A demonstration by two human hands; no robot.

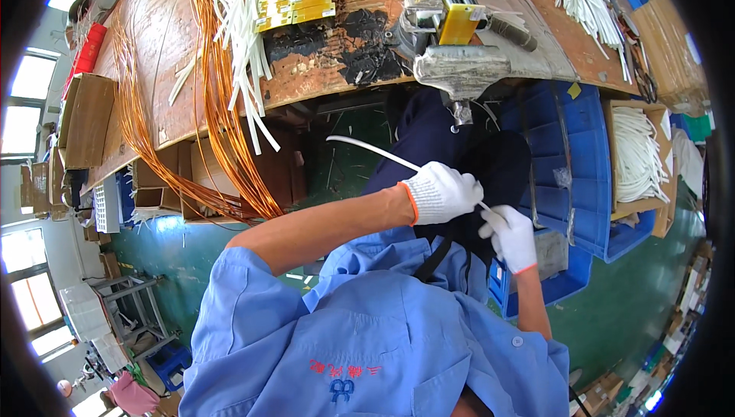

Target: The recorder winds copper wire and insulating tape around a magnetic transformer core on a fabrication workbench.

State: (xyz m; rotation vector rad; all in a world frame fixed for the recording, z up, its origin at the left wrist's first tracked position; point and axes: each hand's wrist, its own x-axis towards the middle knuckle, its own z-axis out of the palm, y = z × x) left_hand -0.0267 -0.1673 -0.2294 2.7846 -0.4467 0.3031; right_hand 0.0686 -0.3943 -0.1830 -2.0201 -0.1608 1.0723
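Head view: the left hand, gloved white, is closed around a thin white tube extending up-left from it. The right hand, also gloved, pinches the tube's lower end just beside it. Beyond them: a worn wooden workbench, copper wire bundles, blue bins, green floor.
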